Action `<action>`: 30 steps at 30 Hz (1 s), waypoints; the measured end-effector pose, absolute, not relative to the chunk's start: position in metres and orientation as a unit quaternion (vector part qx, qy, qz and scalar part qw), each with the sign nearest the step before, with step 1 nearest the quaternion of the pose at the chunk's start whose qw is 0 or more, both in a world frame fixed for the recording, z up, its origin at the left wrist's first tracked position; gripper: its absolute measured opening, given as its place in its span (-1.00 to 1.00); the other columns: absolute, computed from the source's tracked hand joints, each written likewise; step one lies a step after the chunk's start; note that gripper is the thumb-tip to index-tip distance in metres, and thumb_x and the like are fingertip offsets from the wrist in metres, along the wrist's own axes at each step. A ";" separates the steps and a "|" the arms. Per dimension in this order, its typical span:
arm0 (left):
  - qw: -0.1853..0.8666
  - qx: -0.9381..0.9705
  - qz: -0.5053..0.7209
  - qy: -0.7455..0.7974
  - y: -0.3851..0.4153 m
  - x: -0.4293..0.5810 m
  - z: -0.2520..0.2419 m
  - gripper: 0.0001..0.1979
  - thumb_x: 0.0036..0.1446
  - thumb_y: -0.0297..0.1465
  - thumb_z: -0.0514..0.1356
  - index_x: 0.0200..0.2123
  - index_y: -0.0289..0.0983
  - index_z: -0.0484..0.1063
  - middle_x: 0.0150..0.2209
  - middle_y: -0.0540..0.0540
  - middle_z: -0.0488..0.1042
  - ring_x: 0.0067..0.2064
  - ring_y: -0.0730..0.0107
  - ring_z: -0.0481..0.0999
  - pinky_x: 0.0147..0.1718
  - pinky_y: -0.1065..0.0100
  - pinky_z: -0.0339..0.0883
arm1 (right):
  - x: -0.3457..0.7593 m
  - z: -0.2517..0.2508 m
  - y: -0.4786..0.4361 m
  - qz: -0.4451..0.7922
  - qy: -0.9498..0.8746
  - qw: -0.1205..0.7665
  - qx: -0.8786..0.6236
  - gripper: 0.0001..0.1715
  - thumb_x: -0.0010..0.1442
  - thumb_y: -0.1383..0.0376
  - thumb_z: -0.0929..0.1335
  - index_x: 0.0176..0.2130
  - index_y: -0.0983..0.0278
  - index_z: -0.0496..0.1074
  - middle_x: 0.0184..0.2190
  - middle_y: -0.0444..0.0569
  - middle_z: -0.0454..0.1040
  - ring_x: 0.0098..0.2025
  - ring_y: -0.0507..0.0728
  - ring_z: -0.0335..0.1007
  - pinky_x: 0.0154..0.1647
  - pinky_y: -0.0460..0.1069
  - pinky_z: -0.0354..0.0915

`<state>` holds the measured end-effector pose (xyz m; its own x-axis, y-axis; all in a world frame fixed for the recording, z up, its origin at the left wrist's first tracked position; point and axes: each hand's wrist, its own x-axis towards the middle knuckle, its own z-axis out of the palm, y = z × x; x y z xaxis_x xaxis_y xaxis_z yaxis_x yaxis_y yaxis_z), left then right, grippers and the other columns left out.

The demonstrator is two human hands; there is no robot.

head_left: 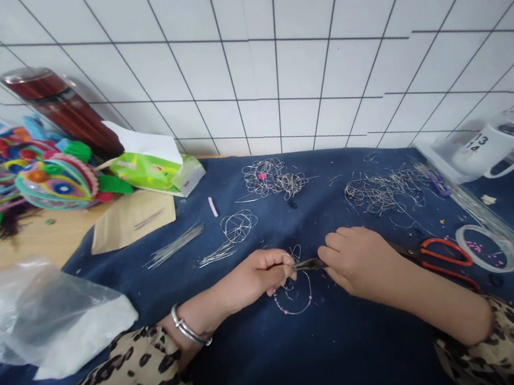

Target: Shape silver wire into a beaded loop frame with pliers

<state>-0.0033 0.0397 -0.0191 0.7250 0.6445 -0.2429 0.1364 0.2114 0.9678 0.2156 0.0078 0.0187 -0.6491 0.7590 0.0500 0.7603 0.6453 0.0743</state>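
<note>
My left hand [257, 275] is closed in a pinch on a small wire loop piece [293, 293] with tiny pink beads, lying on the dark blue cloth [262, 359]. My right hand [356, 258] is closed round the handles of small pliers [310, 265], whose dark jaws point left and meet the wire at my left fingertips. A silver bangle [188, 328] circles my left wrist. Both sleeves are leopard print.
Wire coils [274, 177], a tangle of wire [382, 190] and straight wire bundles [175, 246] lie on the cloth. Orange-handled scissors [443, 255], a tape roll [485, 248] and a white mug [494, 147] sit right. A plastic bag [38, 315], colourful craft pieces [41, 173] and a red flask [64, 112] are left.
</note>
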 end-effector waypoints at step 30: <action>0.751 0.600 0.094 0.260 0.050 -0.010 -0.024 -0.83 0.09 -0.36 0.11 -0.40 -0.37 0.39 -0.57 0.06 0.24 -0.63 0.64 0.12 -0.63 0.51 0.02 | 0.212 0.016 0.004 -0.079 -0.917 -0.005 -0.391 -0.92 0.10 0.40 0.23 -0.41 0.31 0.30 -0.46 -0.04 0.28 -0.39 0.09 0.09 -0.44 -0.01 -0.14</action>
<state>-0.0104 0.0495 -0.0236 0.8473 0.4534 -0.2767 0.1699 0.2624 0.9499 0.2124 0.0043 0.0162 -0.6945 0.7176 0.0528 0.7161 0.6822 0.1477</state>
